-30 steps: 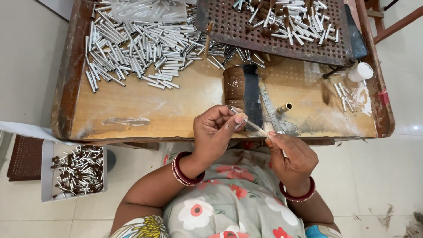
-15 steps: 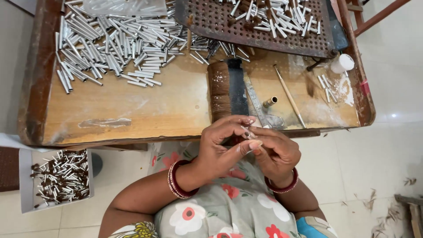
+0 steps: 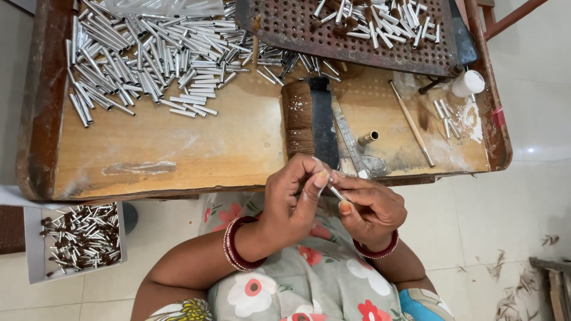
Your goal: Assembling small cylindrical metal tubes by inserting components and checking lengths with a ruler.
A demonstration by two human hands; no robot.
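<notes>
Box (image 3: 35, 249): grey, on the floor at far left, holding dark-tipped tubes
Tubes (image 3: 148, 53): loose silver pile on the bench (image 3: 178, 148), upper left
Left hand (image 3: 291, 202): fingers pressed together, pinching the near end of a tube (image 3: 335, 191) just below the bench edge
Brush (image 3: 297, 119): dark bristles lying mid-bench, above the hands
Right hand (image 3: 372, 208): fingers curled and closed on the tube's other end, touching the left thumb
Advice: probably best to hold the tube level, grip only its ends, and turn it slowly so nothing slips
Tray (image 3: 357, 35): perforated, upper right, more tubes on it
Stick (image 3: 410, 122): thin, lying right of the brush
</notes>
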